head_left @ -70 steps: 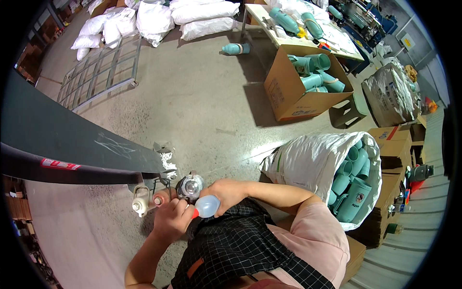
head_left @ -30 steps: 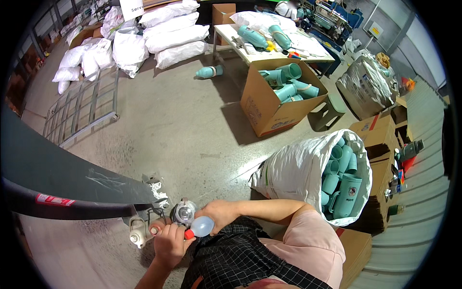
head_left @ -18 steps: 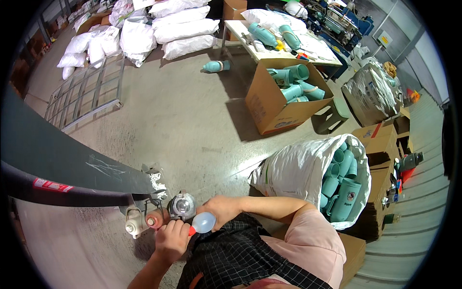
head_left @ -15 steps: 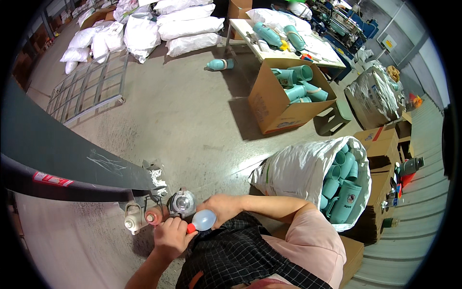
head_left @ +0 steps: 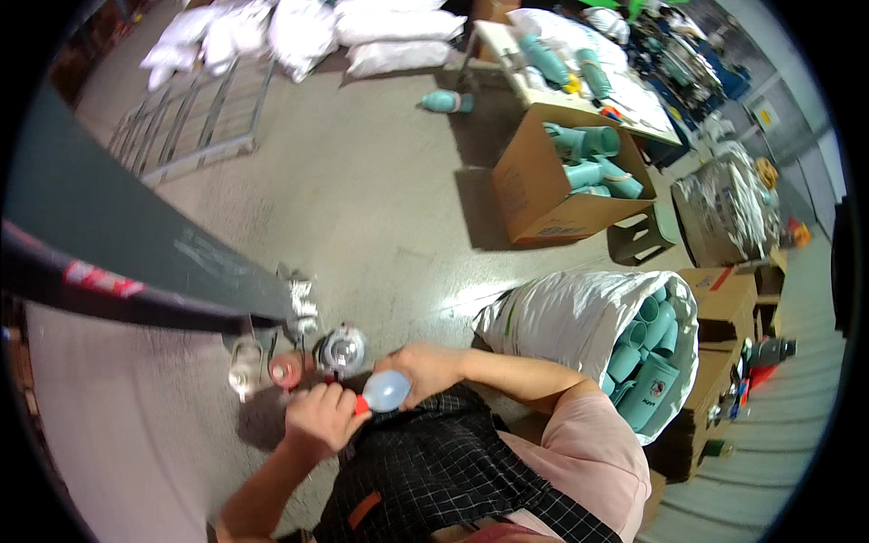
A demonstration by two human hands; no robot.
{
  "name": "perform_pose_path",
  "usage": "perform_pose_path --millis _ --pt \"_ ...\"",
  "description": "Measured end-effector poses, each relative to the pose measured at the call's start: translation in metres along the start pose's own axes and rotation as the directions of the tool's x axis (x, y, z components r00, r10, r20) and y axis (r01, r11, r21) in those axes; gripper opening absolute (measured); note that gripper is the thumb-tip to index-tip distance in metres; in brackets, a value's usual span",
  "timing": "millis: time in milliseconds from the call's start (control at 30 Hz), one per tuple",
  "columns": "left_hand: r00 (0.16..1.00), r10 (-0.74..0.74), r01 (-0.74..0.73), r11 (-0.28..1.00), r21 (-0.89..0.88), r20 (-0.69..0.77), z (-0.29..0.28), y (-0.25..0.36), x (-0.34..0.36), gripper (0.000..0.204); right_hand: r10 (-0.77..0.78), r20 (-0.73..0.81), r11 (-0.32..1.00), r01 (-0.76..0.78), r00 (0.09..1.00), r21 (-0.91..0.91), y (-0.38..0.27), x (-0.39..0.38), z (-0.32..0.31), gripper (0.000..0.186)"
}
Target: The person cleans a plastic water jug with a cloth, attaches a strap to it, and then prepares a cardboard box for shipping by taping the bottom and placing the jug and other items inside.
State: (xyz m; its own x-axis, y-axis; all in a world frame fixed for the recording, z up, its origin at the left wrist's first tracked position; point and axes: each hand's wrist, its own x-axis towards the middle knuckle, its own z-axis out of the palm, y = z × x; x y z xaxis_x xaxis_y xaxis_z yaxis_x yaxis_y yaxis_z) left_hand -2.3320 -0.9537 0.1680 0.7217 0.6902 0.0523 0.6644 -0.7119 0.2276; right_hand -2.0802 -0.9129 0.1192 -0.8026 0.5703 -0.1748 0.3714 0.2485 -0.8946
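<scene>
A translucent whitish bottle (head_left: 387, 391) with a red cap (head_left: 362, 404) lies tilted between my hands, just in front of my dark checked apron. Fingers of my left hand (head_left: 321, 418) are closed at the red cap end. My right hand (head_left: 425, 369) wraps round the far side of the bottle's body, its fingertips partly hidden. Just beyond my left hand stand a clear rounded container (head_left: 344, 349), a reddish bottle (head_left: 287, 369) and a whitish bottle with a loop handle (head_left: 243, 378).
A dark grey beam (head_left: 172, 235) crosses at left. On the right are a white sack (head_left: 552, 312) of teal cylindrical containers and a cardboard box (head_left: 534, 199) with more. Behind them is a table (head_left: 502, 45); a teal bottle (head_left: 446, 101) lies on the floor.
My view has shifted, so the sack, box and table sit farther right. Both hands keep hold of the bottle with little movement; the left has edged slightly away from the reddish bottle.
</scene>
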Motion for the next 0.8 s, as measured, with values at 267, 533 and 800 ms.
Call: perform_pose_path --millis 267,533,800 --pt "0.992 0.019 -0.027 0.998 -0.062 -0.125 0.008 -0.008 0.002 0.039 0.001 -0.008 1.000 -0.001 1.000 -0.013 0.005 0.012 -0.012 0.053" --pt "0.912 -0.409 0.390 0.871 -0.300 -0.002 0.026 -0.011 -0.013 0.029 0.110 -0.148 0.973 -0.137 0.983 -0.186 -0.013 0.027 0.002 0.057" --pt "0.865 -0.472 0.354 0.815 -0.459 -0.171 0.019 -0.009 -0.008 0.032 0.147 -0.142 0.976 -0.166 0.979 -0.139 -0.011 0.032 -0.001 0.056"
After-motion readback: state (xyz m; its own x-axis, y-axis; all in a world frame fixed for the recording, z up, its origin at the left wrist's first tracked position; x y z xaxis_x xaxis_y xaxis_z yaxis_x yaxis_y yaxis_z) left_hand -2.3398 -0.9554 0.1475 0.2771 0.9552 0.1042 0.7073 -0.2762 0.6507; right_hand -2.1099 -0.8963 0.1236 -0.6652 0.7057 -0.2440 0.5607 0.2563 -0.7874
